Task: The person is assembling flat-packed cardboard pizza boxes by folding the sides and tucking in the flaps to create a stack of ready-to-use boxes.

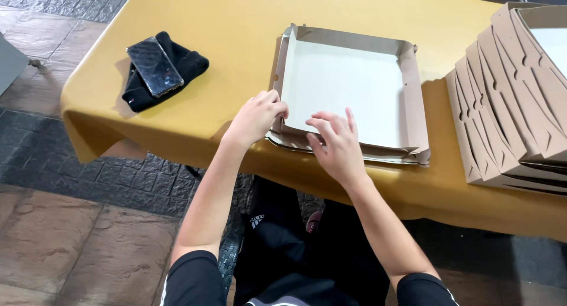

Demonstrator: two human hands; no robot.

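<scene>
Two bare hands at the near edge of a shallow square cardboard box tray, brown outside and white inside point(348, 84), resting on the mustard-yellow worktop point(236, 23). Left hand point(255, 118) curled, fingertips pinching the near left corner flap of the tray. Right hand point(338, 145) spread flat, fingers pressing down on the near wall just beside the left hand. Near wall apparently only partly folded; far and side walls already upright.

To do the fold well: keep the spread hand flat along the crease so the wall bends in a straight line, hold the pinched corner tab tight against the side wall, and tuck without tearing the thin board. Better to press evenly than to push at one point, since the tray overhangs the worktop edge a little and could tip toward the lap.

Well off to the right of the right hand, a leaning stack of flat brown cardboard box blanks point(508, 99). Well off to the left of the left hand, a dark smartphone point(155, 66) lying on a black folded cloth point(189, 67). Below, grey and brown paving stones point(59, 223).
</scene>
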